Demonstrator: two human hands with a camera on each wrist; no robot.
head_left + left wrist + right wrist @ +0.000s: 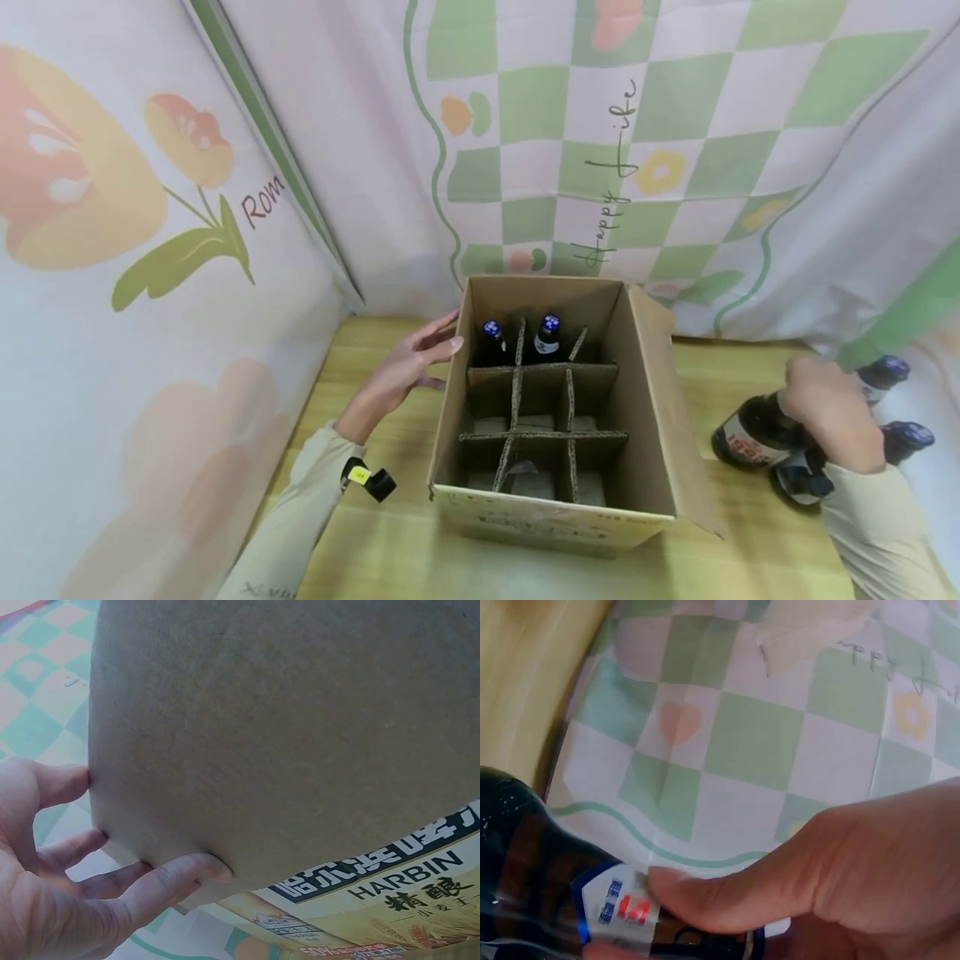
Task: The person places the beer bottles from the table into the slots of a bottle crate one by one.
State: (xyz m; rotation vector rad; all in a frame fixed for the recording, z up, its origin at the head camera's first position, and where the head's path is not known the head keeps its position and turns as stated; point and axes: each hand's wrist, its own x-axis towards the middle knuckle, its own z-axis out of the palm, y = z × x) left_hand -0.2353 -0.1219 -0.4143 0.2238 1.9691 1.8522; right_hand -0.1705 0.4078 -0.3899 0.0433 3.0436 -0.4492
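A cardboard beer box (555, 521) with its top open stands in the middle, split by cardboard dividers (543, 434) into compartments. In its far row are two dark beer bottles with blue caps, one at the left (492, 342) and one in the middle (548, 340). My left hand (412, 362) rests against the box's left side, fingers and thumb touching the cardboard (285, 735). To the right of the box, my right hand (832, 412) grips a dark beer bottle (750, 433) by its labelled neck (619, 907). Another beer bottle (802, 482) stands beside it, partly covered by the hand and sleeve.
An open flap (678, 417) of the box hangs outward on the right. Beneath everything lies a wood-grain tabletop (375, 533). Behind it hangs a green-and-white checked curtain (600, 167), with a flowered curtain (150, 333) along the left side.
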